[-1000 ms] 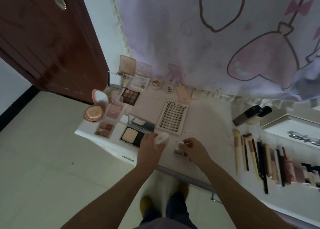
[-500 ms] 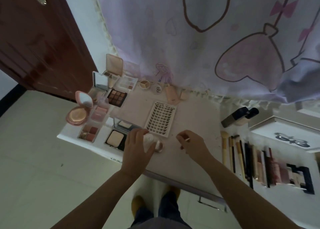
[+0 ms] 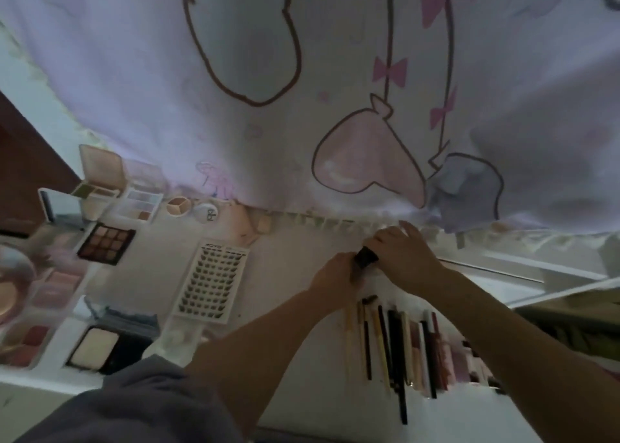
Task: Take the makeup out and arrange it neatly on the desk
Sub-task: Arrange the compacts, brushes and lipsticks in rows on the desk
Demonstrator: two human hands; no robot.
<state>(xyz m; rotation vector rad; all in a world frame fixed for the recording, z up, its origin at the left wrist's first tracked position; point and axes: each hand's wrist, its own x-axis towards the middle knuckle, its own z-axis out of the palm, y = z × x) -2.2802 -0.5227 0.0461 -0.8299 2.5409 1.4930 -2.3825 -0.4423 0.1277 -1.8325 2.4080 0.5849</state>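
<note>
A dark-capped bottle (image 3: 365, 257) lies at the back of the white desk (image 3: 302, 241), just above the row of brushes and pencils (image 3: 396, 342). My left hand (image 3: 335, 276) curls around its near end. My right hand (image 3: 399, 253) closes over its far end, with some fingers stretched toward the curtain hem. Only the black cap shows between the two hands. To the left lie a false-lash tray (image 3: 213, 285), a dark eyeshadow palette (image 3: 107, 244), an open powder compact (image 3: 97, 345) and a small white puff case (image 3: 181, 337).
A pale printed curtain (image 3: 302, 73) hangs over the desk's back edge. Several open palettes and blush pans crowd the far left (image 3: 134, 201). A white box (image 3: 536, 274) sits to the right. A brown door (image 3: 20, 174) stands at the left, and my grey sleeve (image 3: 134, 405) fills the bottom.
Both hands left the small white case at the front edge and moved right and back onto the dark-capped bottle. The view swung right and closer to the desk.
</note>
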